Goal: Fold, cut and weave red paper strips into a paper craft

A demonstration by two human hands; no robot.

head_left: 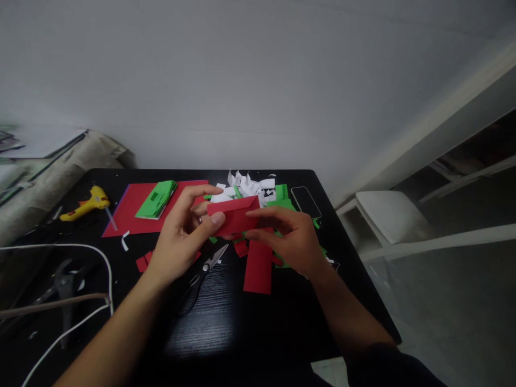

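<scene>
Hands (183, 234), two; held red paper packet (234, 217), one; glue gun (94, 200) at nine o'clock, one; scissors (206, 267), one pair; pliers (64, 286), one pair; phone (306, 202), one.

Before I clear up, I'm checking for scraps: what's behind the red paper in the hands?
Beyond the red paper, white scraps and green pieces show on the table. Whatever lies directly behind it, or behind the left hand and right hand, is covered and cannot be seen.

On the table (209, 333), taking the held folded paper (236, 219) as centre, the scissors (206, 267) lie at seven o'clock, pliers (64, 285) at eight, glue gun (89, 202) at nine. Paper scraps (250, 186) lie at one, the phone (305, 201) at three.
</scene>
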